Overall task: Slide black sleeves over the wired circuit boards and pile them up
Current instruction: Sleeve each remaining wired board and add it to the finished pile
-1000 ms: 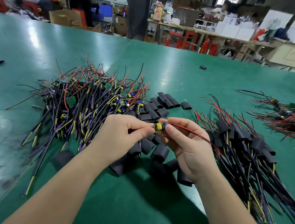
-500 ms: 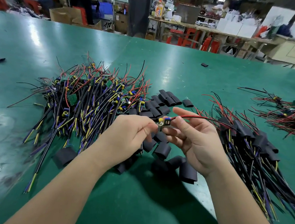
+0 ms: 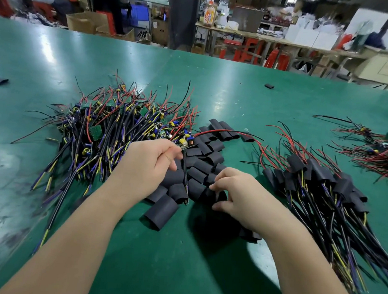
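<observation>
Left grip (image 3: 149,164): tangle of bare wired boards (image 3: 105,129) blocks its left. Right grip (image 3: 238,195): sleeved pile (image 3: 326,182) just right of it. Loose black sleeves (image 3: 210,157) fill the gap between and beyond both. Tabletop (image 3: 178,262) is open nearer than both.

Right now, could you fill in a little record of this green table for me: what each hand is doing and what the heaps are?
Left hand: pinches one wired circuit board with a yellow part, which has no sleeve on it yet
Right hand: fingers curled down onto the loose black tube sleeves; whether it grips one is unclear
Left heap: bare wired boards in a tangle of red, black and yellow wires
Right heap: boards already in black sleeves
Surface: green table mat
</observation>
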Available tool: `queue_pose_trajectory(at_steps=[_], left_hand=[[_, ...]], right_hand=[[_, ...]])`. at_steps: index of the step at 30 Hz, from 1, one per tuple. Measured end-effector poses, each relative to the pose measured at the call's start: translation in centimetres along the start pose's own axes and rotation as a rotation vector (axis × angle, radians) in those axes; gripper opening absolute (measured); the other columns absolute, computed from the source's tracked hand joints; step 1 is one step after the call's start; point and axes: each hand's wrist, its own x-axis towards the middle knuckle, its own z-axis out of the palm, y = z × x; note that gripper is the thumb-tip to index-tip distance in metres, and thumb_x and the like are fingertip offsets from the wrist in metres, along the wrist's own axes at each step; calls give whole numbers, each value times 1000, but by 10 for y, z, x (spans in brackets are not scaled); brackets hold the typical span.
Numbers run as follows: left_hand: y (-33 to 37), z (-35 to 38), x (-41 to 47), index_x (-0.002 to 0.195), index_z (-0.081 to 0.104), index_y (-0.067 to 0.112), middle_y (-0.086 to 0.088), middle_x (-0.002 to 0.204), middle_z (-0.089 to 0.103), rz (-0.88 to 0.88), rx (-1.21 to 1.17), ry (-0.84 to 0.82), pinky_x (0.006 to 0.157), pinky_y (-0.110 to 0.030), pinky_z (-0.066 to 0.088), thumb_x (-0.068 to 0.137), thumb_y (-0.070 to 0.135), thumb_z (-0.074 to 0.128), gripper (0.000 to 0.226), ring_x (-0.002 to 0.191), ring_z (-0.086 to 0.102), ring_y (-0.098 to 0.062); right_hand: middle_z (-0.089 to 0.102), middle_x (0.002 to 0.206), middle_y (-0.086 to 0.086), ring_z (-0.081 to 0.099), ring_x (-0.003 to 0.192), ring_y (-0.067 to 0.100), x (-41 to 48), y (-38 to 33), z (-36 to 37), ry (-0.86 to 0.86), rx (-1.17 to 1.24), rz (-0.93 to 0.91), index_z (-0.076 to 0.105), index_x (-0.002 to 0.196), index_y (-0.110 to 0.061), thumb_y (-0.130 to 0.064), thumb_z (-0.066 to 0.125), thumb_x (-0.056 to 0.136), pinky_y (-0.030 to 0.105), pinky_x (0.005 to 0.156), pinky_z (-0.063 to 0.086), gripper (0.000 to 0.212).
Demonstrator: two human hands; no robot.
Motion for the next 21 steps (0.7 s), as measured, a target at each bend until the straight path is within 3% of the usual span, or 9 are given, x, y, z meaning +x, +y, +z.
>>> queue_pose_trajectory(at_steps=[3, 6, 10, 12, 14, 17, 19, 21], left_hand=[[-3, 0, 1, 82, 71, 19, 7, 64, 66, -22, -42, -10, 48, -7, 32, 97, 17, 51, 25, 44, 46, 1], [-7, -2, 2, 77, 69, 22, 11, 58, 64, -41, -83, -27, 42, -8, 28, 97, 18, 51, 28, 38, 41, -1], [-8, -2, 3, 66, 60, 35, 17, 57, 64, -46, -122, -28, 40, -8, 25, 97, 19, 51, 36, 34, 38, -2], [-10, -2, 4, 67, 62, 33, 17, 53, 61, -62, -145, -31, 40, -8, 24, 98, 19, 51, 36, 34, 36, -3], [-14, -1, 5, 72, 66, 26, 17, 51, 59, -94, -191, -44, 42, -14, 27, 98, 20, 50, 32, 36, 33, -4], [-21, -2, 6, 78, 70, 17, 9, 56, 63, -123, -271, -51, 45, -28, 31, 98, 26, 50, 30, 42, 38, -17], [-22, -2, 6, 78, 70, 17, 3, 59, 64, -112, -309, -58, 45, -33, 33, 96, 33, 50, 32, 42, 37, -18], [-21, -1, 5, 78, 70, 18, 1, 53, 61, -99, -338, -79, 45, -29, 30, 93, 37, 48, 33, 41, 35, -15]], right_hand=[[63, 105, 5, 51, 87, 18, 4, -2, 1, 38, -39, -11, 68, 111, -14, -35, 75, 78, 26, 79, 39, 40], [64, 100, 4, 56, 90, 22, 5, -1, 3, 53, -33, -26, 66, 115, -17, -38, 75, 77, 27, 77, 41, 44], [54, 89, -3, 45, 72, 10, 3, 0, 6, 41, 29, -73, 67, 116, -19, -29, 72, 75, 20, 73, 40, 42], [59, 85, -5, 48, 63, 1, 1, 1, 4, 108, 123, -68, 70, 110, -20, -22, 71, 73, 10, 68, 39, 38], [67, 83, -4, 55, 58, -2, -3, 4, -3, 219, 413, 38, 71, 107, -18, -14, 75, 73, 10, 65, 45, 35], [71, 75, 1, 69, 62, 18, -10, 10, -17, 408, 1133, 165, 69, 102, -6, 2, 71, 77, 23, 54, 52, 26], [71, 73, 4, 71, 67, 24, -12, 13, -26, 518, 1532, 219, 68, 92, -8, -5, 69, 71, 23, 53, 53, 21], [71, 73, 3, 72, 73, 22, -14, 17, -32, 623, 1812, 256, 65, 87, -11, -17, 67, 66, 22, 58, 55, 21]])
